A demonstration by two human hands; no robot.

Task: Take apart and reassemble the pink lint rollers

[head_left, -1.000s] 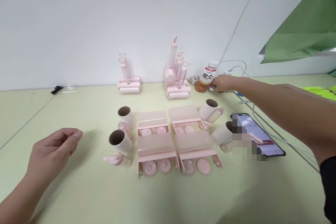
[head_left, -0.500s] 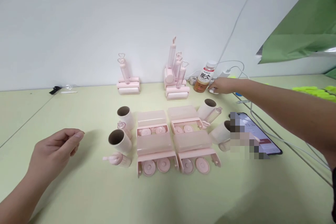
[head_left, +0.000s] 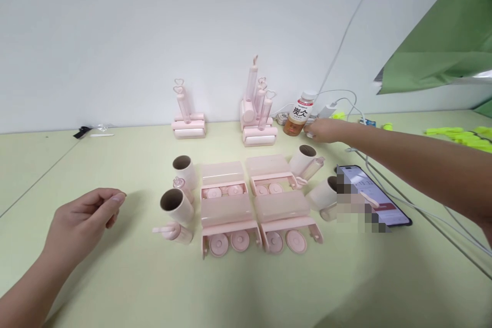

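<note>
Right hand: the right hand (head_left: 321,130) is stretched far out across the pale green tabletop (head_left: 115,277), at the back row by the wall, its fingers (head_left: 310,135) curled down just right of the base of the clear plastic drink bottle with amber liquid and a white label (head_left: 298,116); whether they pinch anything small there cannot be told (too blurred).
Left hand: the left hand (head_left: 82,223) hangs low over the tabletop, well apart from the parts, fingers loosely bent with thumb near forefinger, holding nothing.
Bottle: upright near the wall, beside the white cables (head_left: 346,97), out of the way of the working area.
Pink parts: four open pale pink plastic cases (head_left: 255,205) sit in a tidy two-by-two block in the middle, with pink cardboard-cored rolls (head_left: 177,205) laid out on both sides, so each case has its pieces close by.
Back row: finished pink rollers with heart-topped handles (head_left: 187,113) are stacked against the wall, clear of the loose parts.
Phone: a black smartphone (head_left: 378,200) lies face up right of the cases.
Change: since a second ago the right hand has slid slightly left toward the bottle; the left hand is as it was.
</note>
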